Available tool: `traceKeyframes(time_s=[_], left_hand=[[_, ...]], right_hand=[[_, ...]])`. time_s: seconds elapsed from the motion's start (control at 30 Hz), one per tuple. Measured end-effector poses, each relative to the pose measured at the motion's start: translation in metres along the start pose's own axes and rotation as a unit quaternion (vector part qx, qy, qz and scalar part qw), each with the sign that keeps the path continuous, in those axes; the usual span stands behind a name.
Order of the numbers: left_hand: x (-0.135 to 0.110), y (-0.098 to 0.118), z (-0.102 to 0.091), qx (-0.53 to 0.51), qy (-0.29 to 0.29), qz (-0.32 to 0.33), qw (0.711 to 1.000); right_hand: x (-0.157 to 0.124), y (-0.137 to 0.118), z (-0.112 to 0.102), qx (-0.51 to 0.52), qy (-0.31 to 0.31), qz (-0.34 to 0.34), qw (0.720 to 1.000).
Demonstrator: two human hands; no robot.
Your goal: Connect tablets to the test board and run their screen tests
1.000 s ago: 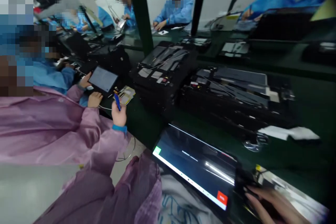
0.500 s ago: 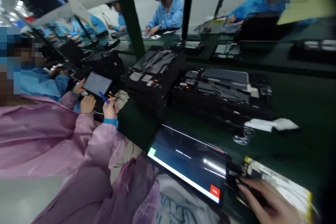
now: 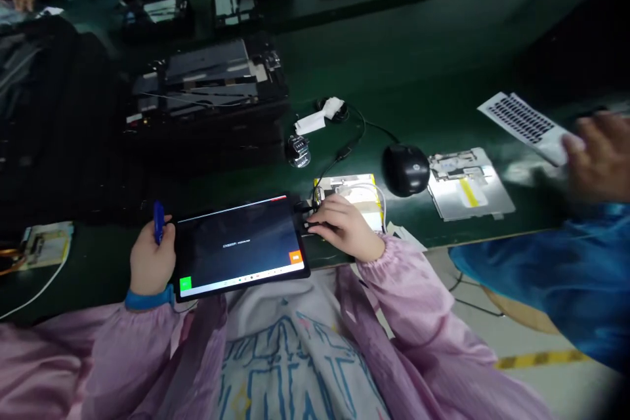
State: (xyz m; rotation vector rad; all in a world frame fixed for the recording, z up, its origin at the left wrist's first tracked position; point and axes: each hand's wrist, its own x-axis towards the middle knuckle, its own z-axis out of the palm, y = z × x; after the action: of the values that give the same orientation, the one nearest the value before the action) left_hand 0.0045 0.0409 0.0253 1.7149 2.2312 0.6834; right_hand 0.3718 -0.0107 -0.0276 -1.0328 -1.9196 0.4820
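Observation:
A dark tablet (image 3: pixel 241 230) lies in front of me, its screen lit, with a green square and an orange square at the lower corners. My left hand (image 3: pixel 151 259) grips its left edge and also holds a blue pen (image 3: pixel 158 222) upright between thumb and fingers. At the right edge, my right hand (image 3: pixel 347 226) pinches a small black cable plug (image 3: pixel 307 226) beside the tablet; whether it is fully seated cannot be told. Behind that hand lies an opened device part (image 3: pixel 354 184) with yellow edges and a white cable, partly hidden.
A black mouse (image 3: pixel 406 169) sits right of centre beside a silver panel (image 3: pixel 470 184). Stacked black trays (image 3: pixel 207 105) stand back left. A clear round item (image 3: pixel 298 151) is near them. From the right reaches a co-worker's hand (image 3: pixel 600 154) with a label sheet (image 3: pixel 526 125).
The view has swung right and down. My left hand, with the pen, has come from beside the neighbour's tablet to my tablet's left edge. My right hand stays at the right edge.

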Motion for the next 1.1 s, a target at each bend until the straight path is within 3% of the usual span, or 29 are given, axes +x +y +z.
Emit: traceKeyframes(time_s=[0.13, 0.43, 0.73, 0.9, 1.1], left_hand=[[0.004, 0.006, -0.001, 0.037, -0.022, -0.03, 0.999], [0.01, 0.001, 0.006, -0.021, 0.006, -0.055, 0.998], [0.012, -0.014, 0.01, -0.105, 0.016, -0.01, 0.994], [0.011, -0.004, 0.009, -0.106, -0.01, 0.026, 0.994], [0.01, 0.002, 0.01, -0.128, -0.012, 0.023, 0.991]], right_hand=[[0.0, 0.0, 0.002, -0.021, -0.014, 0.004, 1.0], [-0.004, -0.001, 0.001, -0.024, -0.022, -0.004, 0.999], [-0.007, -0.001, 0.003, -0.022, -0.028, -0.003, 0.999], [-0.006, -0.002, 0.003, -0.023, -0.019, -0.026, 0.999], [-0.007, -0.012, 0.006, -0.04, 0.011, -0.033, 0.999]])
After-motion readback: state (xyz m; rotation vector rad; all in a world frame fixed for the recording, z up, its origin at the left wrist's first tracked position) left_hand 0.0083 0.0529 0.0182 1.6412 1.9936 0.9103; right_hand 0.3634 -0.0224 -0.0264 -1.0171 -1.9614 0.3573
